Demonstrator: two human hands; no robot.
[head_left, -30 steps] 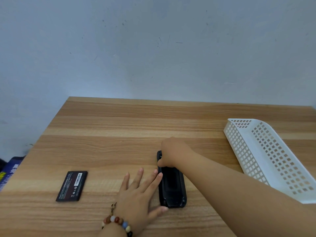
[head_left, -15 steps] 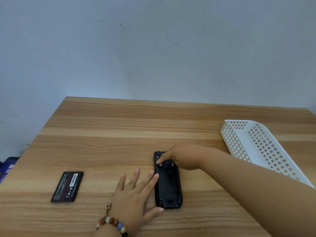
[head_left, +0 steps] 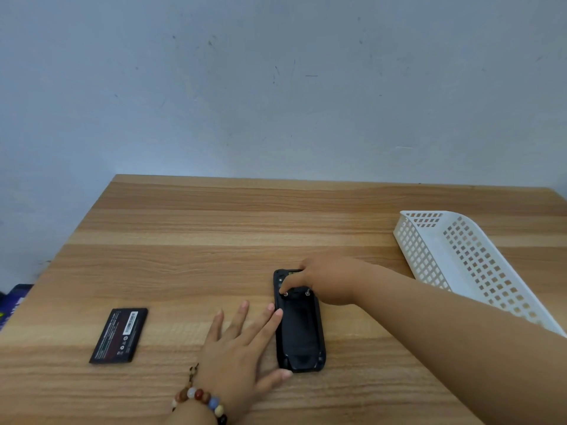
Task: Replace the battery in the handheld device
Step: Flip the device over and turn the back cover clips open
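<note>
A black handheld device [head_left: 299, 329] lies back-up on the wooden table [head_left: 214, 240], its long side running away from me. Two small metal screws show at the upper end of its back cover. My left hand [head_left: 236, 354] lies flat with fingers spread against the device's left edge; a beaded bracelet is on that wrist. My right hand [head_left: 325, 279] rests on the device's far end, a fingertip touching the cover by the left screw. A black flat battery [head_left: 119, 335] with a white label lies apart on the table to the left.
A white perforated plastic basket [head_left: 460, 259] stands at the right of the table, close behind my right forearm. A pale wall rises behind the table. Something blue [head_left: 12, 302] shows beyond the table's left edge.
My right hand has slid from covering the device's top end to its right side, uncovering the two screws; one fingertip now touches near the left screw. Left hand and battery have not moved.
</note>
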